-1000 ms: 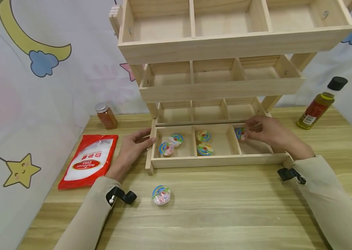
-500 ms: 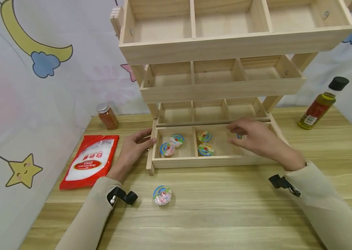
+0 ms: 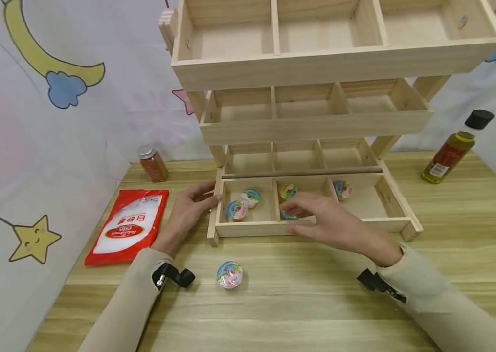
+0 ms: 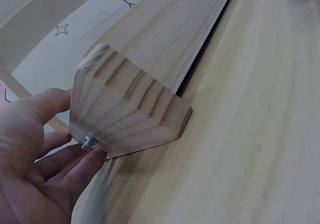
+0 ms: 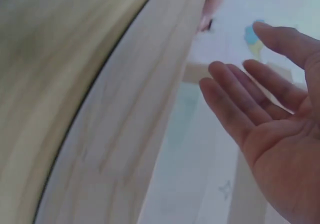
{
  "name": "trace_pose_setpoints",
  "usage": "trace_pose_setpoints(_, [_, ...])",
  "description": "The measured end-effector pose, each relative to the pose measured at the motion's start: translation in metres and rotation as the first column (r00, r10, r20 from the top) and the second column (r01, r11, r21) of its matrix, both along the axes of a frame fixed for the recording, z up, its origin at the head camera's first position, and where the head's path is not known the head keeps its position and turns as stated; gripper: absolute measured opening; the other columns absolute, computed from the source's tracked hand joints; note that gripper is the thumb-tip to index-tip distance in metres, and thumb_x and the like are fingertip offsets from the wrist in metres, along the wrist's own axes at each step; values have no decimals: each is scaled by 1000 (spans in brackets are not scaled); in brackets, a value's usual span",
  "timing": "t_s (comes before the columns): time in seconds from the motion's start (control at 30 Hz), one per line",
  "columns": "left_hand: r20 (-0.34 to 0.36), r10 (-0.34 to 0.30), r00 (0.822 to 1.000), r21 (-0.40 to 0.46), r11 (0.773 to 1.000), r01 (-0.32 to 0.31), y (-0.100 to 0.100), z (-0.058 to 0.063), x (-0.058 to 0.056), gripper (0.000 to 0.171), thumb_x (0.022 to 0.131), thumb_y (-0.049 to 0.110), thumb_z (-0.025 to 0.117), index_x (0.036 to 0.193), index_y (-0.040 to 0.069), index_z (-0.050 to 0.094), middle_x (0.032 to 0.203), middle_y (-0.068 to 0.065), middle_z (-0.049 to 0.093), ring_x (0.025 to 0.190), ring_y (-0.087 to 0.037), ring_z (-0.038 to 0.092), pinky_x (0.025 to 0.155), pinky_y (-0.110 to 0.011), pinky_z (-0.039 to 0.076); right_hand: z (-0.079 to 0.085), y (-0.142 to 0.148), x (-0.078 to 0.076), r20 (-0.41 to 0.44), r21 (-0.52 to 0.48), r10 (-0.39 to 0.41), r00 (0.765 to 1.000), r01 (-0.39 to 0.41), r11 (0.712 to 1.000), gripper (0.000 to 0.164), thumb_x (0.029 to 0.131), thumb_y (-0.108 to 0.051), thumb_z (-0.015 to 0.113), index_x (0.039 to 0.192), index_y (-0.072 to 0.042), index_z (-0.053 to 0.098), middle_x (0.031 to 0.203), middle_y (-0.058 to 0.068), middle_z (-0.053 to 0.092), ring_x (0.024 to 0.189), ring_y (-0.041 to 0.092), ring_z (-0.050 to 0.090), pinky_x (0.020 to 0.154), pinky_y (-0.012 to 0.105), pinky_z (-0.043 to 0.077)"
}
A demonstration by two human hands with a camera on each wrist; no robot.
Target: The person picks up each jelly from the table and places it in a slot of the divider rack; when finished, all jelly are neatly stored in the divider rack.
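My left hand (image 3: 191, 208) rests its fingertips against the left end of the wooden tiered rack (image 3: 294, 132); the left wrist view has them beside a small metal bolt (image 4: 88, 142). My right hand (image 3: 331, 222) hovers over the bottom tray's middle compartment, fingers spread and nothing in them. It partly covers one jelly cup (image 3: 289, 214), while another jelly cup (image 3: 289, 191) lies behind it. In the left compartment two jelly cups (image 3: 250, 197) lean together. A single jelly cup (image 3: 342, 190) sits in the right compartment. On the table in front lies one more jelly cup (image 3: 229, 275).
A red and white bag (image 3: 126, 227) lies left of the rack, with a spice jar (image 3: 153, 164) behind it. An oil bottle (image 3: 450, 152) stands at the right. The upper tiers (image 3: 318, 124) overhang the bottom tray.
My right hand has left the jelly cup in the right compartment and moved left and nearer, over the middle one. My left hand stays at the rack's end.
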State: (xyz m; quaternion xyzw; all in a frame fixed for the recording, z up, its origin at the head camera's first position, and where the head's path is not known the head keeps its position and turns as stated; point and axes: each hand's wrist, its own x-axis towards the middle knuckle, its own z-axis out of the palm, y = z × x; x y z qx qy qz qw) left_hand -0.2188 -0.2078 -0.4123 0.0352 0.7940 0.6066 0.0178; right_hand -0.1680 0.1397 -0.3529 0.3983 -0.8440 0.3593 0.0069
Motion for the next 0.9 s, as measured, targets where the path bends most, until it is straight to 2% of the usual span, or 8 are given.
trace_pose_setpoints(0.1, [7, 1, 1000, 10, 1000, -2, 0, -1, 0, 59, 99, 19, 78, 151, 0, 57, 150, -20, 59, 136, -34, 59, 111, -40, 49, -3, -8, 4, 12, -32, 46, 999, -46, 998, 39, 91, -1, 83, 127, 2, 68, 120, 14, 73, 104, 28, 74, 92, 40, 60])
trace_pose_setpoints(0.23, [12, 10, 1000, 12, 1000, -10, -1, -3, 0, 58, 99, 19, 78, 150, 1, 59, 150, -19, 59, 135, -33, 60, 109, -40, 51, -4, -22, 10, 39, -41, 98, 994, -97, 994, 39, 93, -4, 82, 128, 3, 67, 122, 14, 73, 106, 26, 74, 93, 35, 60])
trace_pose_setpoints(0.4, [13, 7, 1000, 8, 1000, -8, 0, -2, 0, 58, 98, 21, 79, 150, 1, 59, 149, -19, 60, 134, -33, 61, 109, -42, 51, -2, -43, 15, 81, -14, 170, 982, -169, 986, 38, 97, -12, 80, 130, 2, 66, 126, 12, 71, 112, 27, 73, 98, 35, 57])
trace_pose_setpoints(0.57, [5, 10, 1000, 4, 1000, -10, 0, -1, 0, 58, 99, 21, 79, 149, 1, 60, 148, -19, 61, 133, -33, 62, 106, -38, 53, -4, -67, 19, 93, 27, 247, 965, -250, 968, 42, 98, -16, 80, 132, 2, 65, 129, 12, 70, 118, 26, 70, 102, 36, 55])
trace_pose_setpoints(0.7, [3, 12, 1000, 0, 1000, -12, 0, -1, -1, 57, 98, 21, 79, 149, 2, 60, 146, -19, 62, 132, -33, 63, 103, -35, 54, -7, -81, 23, 131, 87, 273, 953, -285, 955, 47, 97, -20, 81, 136, 2, 64, 131, 13, 69, 119, 27, 68, 102, 34, 54])
trace_pose_setpoints(0.9, [-1, 18, 1000, 2, 1000, -18, -1, -2, -2, 57, 98, 19, 79, 149, 2, 60, 146, -19, 63, 131, -33, 63, 104, -36, 54, -12, -95, 26, 147, 122, 301, 942, -319, 940, 53, 97, -27, 82, 139, 0, 64, 134, 9, 68, 121, 18, 67, 104, 30, 51])
